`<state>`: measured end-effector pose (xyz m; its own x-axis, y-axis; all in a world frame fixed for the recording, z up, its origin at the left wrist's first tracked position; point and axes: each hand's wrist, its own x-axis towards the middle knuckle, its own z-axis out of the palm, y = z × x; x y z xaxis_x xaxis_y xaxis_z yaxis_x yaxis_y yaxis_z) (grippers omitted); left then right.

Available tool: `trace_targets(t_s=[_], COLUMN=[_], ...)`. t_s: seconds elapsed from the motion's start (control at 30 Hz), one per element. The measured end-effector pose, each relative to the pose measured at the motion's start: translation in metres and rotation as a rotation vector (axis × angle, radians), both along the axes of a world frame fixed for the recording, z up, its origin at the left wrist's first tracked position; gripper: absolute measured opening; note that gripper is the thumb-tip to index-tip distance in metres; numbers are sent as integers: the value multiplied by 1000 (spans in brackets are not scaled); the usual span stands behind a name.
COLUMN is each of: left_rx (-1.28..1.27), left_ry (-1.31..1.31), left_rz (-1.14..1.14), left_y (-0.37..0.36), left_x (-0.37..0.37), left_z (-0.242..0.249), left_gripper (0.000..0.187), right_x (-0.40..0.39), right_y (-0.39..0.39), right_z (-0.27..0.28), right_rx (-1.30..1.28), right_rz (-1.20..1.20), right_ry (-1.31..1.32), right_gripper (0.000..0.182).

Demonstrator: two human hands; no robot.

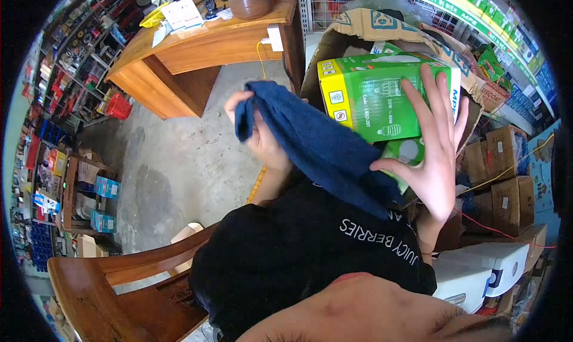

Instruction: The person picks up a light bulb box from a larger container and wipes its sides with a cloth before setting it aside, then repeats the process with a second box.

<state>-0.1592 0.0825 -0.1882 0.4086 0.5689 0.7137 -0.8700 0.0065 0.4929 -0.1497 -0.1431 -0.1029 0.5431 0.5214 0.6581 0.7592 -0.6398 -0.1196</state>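
My left hand (260, 133) is closed around one end of a dark blue cloth (316, 133). The cloth stretches diagonally down to the right, and its lower end lies near my right thumb. My right hand (434, 163) has its fingers spread over the right side of a green and yellow light bulb box (382, 103) printed with bulb pictures. The bulb box sits tilted at the mouth of a large open cardboard carton (382, 22). Beneath the bulb box, another green box (403, 151) shows partly, covered in places by my hand and the cloth.
A wooden desk (197, 42) with a brown pot (251, 2) stands ahead on the left. Wooden chair parts (77, 282) are at lower left. Brown cartons (512, 205) are stacked at right above a white container (471, 270). Loaded shelves (65, 61) line the left.
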Motion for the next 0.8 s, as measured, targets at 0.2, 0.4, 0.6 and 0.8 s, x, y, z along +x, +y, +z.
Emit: trace_targets(t_s=[0.2,0.4,0.6,0.8], left_rx=[301,266,330,309], left_ry=[169,173,95,266], left_rz=[435,95,-177,-377], left_y=[7,-6,-10,-3], left_x=[7,-4,-6,-11], left_z=[-5,-5,-5,-23], left_gripper=[26,45,92,67], right_x=[1,-2,4,2], right_y=[3,18,15,14], right_z=[-9,-22,-20,-21], right_rx=[-27,137,274,259], right_rz=[-49,-115,-91,-59], right_ry=[-60,-199,-249,-283], right_gripper=[88,83,78,79])
